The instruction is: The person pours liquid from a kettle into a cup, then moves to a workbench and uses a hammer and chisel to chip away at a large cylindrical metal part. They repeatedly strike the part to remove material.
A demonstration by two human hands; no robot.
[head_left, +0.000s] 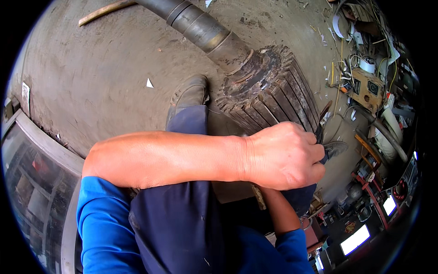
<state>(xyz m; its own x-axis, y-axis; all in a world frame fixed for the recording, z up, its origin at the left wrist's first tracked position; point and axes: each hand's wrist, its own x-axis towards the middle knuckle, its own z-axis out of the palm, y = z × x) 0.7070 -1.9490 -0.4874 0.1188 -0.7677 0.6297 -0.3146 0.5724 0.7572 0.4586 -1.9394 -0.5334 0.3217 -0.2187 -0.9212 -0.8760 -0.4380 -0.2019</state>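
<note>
My left hand (289,156) is closed in a fist, with its bare forearm stretched across the view from the left. Whatever it grips, if anything, is hidden beneath it. Of my right arm only the forearm (280,210) shows; the left fist covers the right hand. A short piece of wood (258,197) pokes out below my left wrist, and I cannot tell what holds it. Just beyond the left hand lies a large motor rotor, its slotted core (278,102) dirty and ridged. A thick metal shaft (200,29) runs from the core toward the upper left.
My shoe (189,93) rests left of the rotor; another shoe (335,150) is to its right. A wooden stick (105,11) lies far left on the dusty floor. A framed glass panel (50,141) stands at left. Clutter with a wooden box (367,89) and hoses fills the right.
</note>
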